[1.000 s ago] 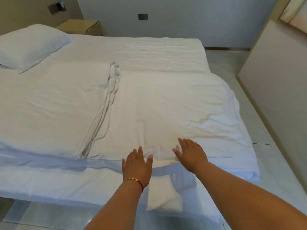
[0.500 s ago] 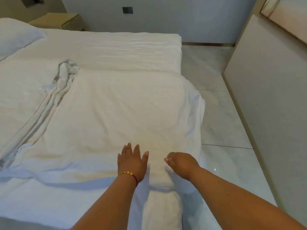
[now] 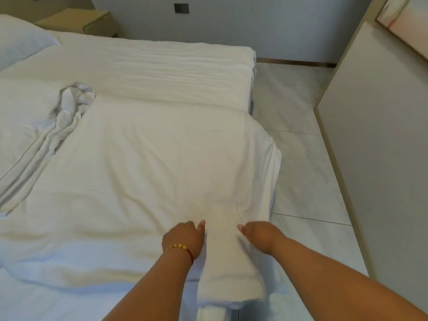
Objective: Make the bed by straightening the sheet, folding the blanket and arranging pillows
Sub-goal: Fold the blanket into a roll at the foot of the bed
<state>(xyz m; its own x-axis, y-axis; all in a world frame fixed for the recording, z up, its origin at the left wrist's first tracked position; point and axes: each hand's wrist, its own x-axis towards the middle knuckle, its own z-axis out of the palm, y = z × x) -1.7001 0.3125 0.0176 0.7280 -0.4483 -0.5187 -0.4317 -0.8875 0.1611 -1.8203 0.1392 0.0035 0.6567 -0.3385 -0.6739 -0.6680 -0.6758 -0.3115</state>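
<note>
Head view looks down on a big bed with a white cloth sheet (image 3: 162, 70). Spread over the sheet lies a soft white blanket (image 3: 150, 163). At the blanket's near edge, the left hand (image 3: 183, 238) and the right hand (image 3: 259, 235) each curl their fingers round a raised fold of it. Far from the fold, at the blanket's top left, sits a puffy white pillow (image 3: 18, 40). A bunched ridge of white cloth (image 3: 58, 126) runs along the blanket's left side.

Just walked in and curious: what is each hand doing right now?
Left hand: fingers curled, gripping the white blanket.
Right hand: fingers curled, gripping the same blanket.
</note>
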